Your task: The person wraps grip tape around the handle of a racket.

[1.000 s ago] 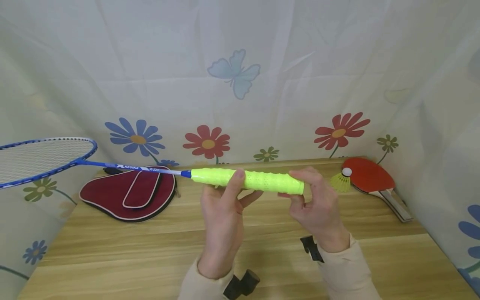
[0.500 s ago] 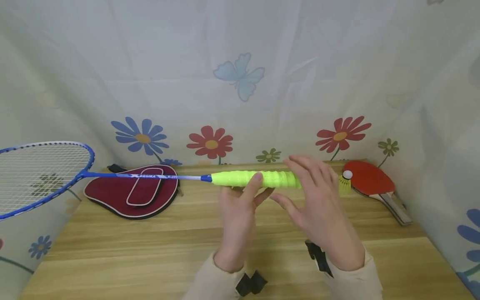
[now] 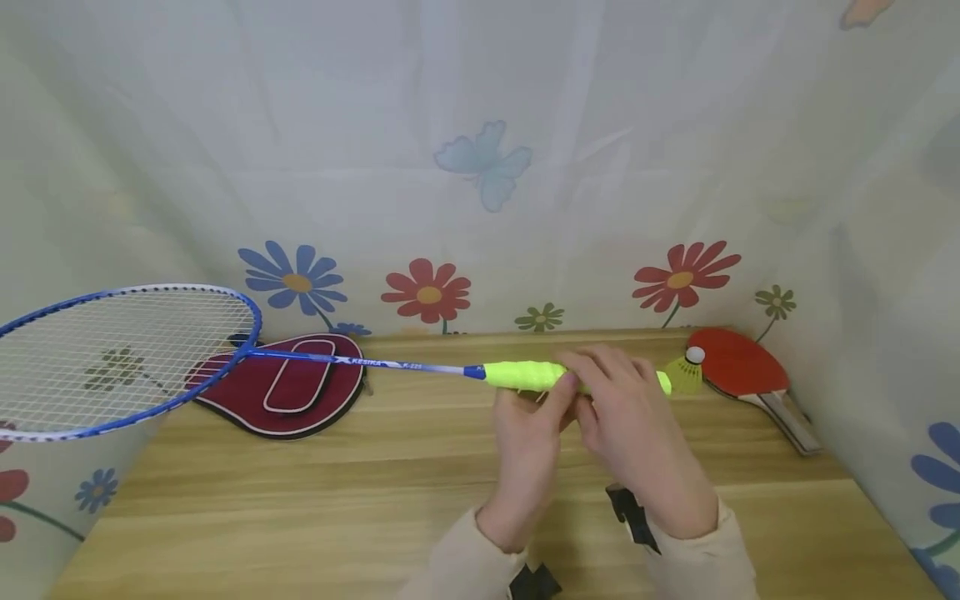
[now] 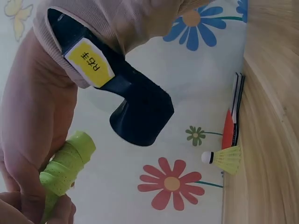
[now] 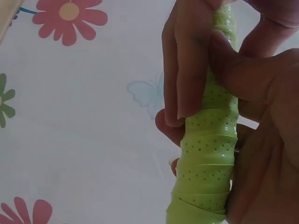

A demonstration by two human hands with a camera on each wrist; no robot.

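A badminton racket (image 3: 397,364) with a blue frame and a neon yellow-green wrapped handle is held level above the table, its strung head pointing left. My left hand (image 3: 528,450) grips the handle from below near its middle, thumb on the near side. Right beside it, my right hand (image 3: 637,425) holds the handle from above, fingers over the top. The handle's butt end sticks out past the right hand. In the right wrist view, fingers and a thumb press on the perforated, ridged grip wrap (image 5: 205,154). The left wrist view shows the handle's end (image 4: 77,149) emerging from the hands.
On the wooden table (image 3: 337,517), a dark red paddle case (image 3: 337,396) lies at the back left, partly behind the racket. A yellow shuttlecock (image 3: 686,373) and a red table tennis paddle (image 3: 738,362) lie at the back right. A flowered curtain (image 3: 360,167) surrounds the table.
The racket has shifted right with my left hand. My right hand has left the butt end, spread over the handle and taken hold closer to my left hand.
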